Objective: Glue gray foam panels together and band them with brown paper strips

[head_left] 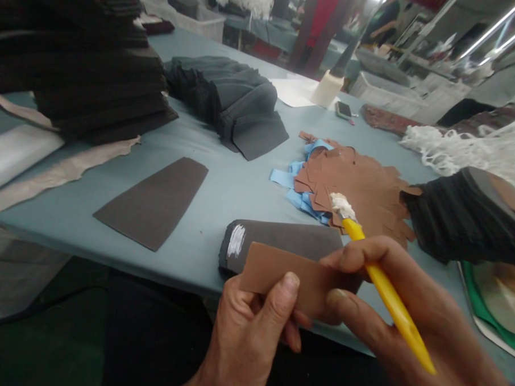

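Between my two hands is a flat brown leather-like piece (271,267). My left hand (251,329) pinches it with the thumb on top. My right hand (389,301) grips its right end and also holds a yellow-handled brush (389,295), whose bristles are coated white and point away from me. Right behind the brown piece lies a stack of dark grey pieces (289,237) with a streaky white patch on its left end. A single dark grey tapered piece (154,203) lies flat to the left.
Beyond the brush spreads a heap of brown pieces (360,175) with blue strips. Dark stacks (470,213) stand right, at the back (227,95) and tall at left (84,66). A green-rimmed container (482,316), a phone (344,110) and white stringy material (477,143) are at right.
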### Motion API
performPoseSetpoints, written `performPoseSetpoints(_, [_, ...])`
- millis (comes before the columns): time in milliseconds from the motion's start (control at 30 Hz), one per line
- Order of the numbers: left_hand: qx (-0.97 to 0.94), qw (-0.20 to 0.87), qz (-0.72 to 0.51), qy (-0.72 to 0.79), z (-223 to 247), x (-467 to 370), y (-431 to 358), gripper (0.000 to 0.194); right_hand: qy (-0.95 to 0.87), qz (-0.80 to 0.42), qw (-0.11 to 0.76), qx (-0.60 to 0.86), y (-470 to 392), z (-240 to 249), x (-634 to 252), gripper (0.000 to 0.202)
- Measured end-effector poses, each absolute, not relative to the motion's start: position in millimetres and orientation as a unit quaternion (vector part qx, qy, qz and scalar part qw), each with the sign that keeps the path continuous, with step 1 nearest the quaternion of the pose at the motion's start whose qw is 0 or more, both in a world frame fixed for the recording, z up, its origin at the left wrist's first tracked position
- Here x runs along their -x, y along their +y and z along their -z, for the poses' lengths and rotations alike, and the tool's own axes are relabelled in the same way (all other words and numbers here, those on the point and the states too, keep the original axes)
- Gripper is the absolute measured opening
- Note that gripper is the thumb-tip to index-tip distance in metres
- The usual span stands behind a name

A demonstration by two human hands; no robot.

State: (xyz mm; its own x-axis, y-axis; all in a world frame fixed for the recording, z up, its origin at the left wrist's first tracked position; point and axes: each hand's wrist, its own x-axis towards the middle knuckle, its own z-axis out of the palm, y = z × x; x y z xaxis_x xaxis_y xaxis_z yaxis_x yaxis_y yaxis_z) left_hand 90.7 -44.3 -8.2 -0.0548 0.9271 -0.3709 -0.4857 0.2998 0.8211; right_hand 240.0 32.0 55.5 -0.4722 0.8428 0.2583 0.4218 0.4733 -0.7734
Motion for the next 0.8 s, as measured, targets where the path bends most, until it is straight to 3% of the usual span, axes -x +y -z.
performPoseSetpoints(100, [-0.227,0.646,-0.567,0.458,8.9,-91.2,-43.8,0.071,-0.773,-0.387,0.307,0.398,32.0,-51.5,-225.1,0.021])
performPoseSetpoints(267, [-0.214,0.652,-0.582,0.437,10.9,-88.5,-44.3,0.074,-0.686,-0.568,0.187,0.414,29.4,-46.0,-210.1,0.020])
performPoseSetpoints(400, [-0.260,0.628,-0.569,0.462,16.4,-87.4,-50.1,0.064,-0.683,-0.564,0.180,0.428,31.2,-44.2,-204.8,0.017])
performPoseSetpoints(467, [-0.353,0.547,-0.560,0.513,22.0,-86.7,-54.1,0.046,-0.714,-0.509,0.201,0.437,34.5,-41.8,-204.4,0.014])
performPoseSetpoints(567, [-0.535,0.284,-0.553,0.573,32.1,-82.9,-58.5,0.012,-0.741,-0.460,0.216,0.439,41.3,-36.2,-204.7,0.015])
performPoseSetpoints(667, [-0.626,0.112,-0.498,0.589,39.3,-75.9,-60.8,0.012,-0.740,-0.469,0.222,0.427,48.6,-29.4,-203.5,0.017])
performPoseSetpoints(800, [-0.655,0.069,-0.440,0.611,42.2,-69.9,-63.9,0.015,-0.759,-0.458,0.223,0.406,57.0,-20.9,-200.3,0.016])
